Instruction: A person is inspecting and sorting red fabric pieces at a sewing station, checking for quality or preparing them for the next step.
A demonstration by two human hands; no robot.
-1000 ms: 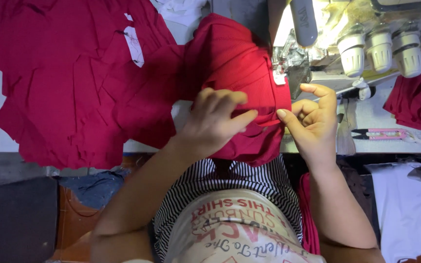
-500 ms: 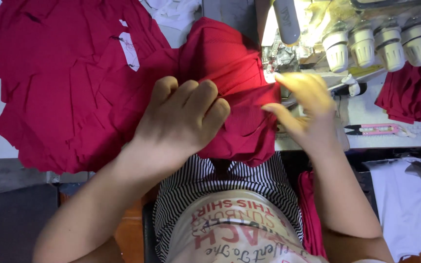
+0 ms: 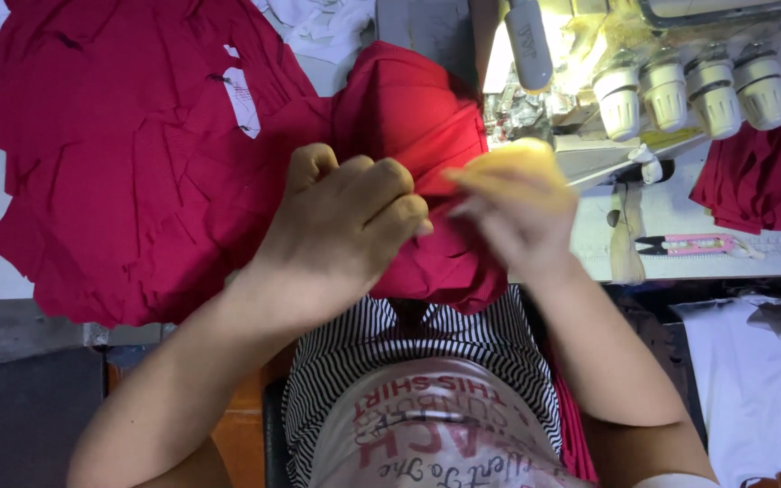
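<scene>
A red garment piece (image 3: pixel 409 117) lies bunched on the sewing table in front of the sewing machine (image 3: pixel 535 108). My left hand (image 3: pixel 345 226) is closed in a fist on a fold of this red fabric near its middle. My right hand (image 3: pixel 517 203), blurred and lit yellow by the machine lamp, pinches the same fabric edge just right of my left hand, close to the needle area. A large pile of red fabric pieces (image 3: pixel 128 163) spreads over the table to the left, with a small white label (image 3: pixel 244 99) on it.
Several white thread cones (image 3: pixel 689 86) stand behind the machine at the right. A pink-handled thread snipper (image 3: pixel 693 245) lies on the table at the right edge. More red fabric (image 3: pixel 766 172) hangs at far right. White cloth (image 3: pixel 761 380) lies lower right.
Both hands have moved up and closer together on the red piece. My left hand has curled from flat into a fist, and my right hand has shifted towards the machine.
</scene>
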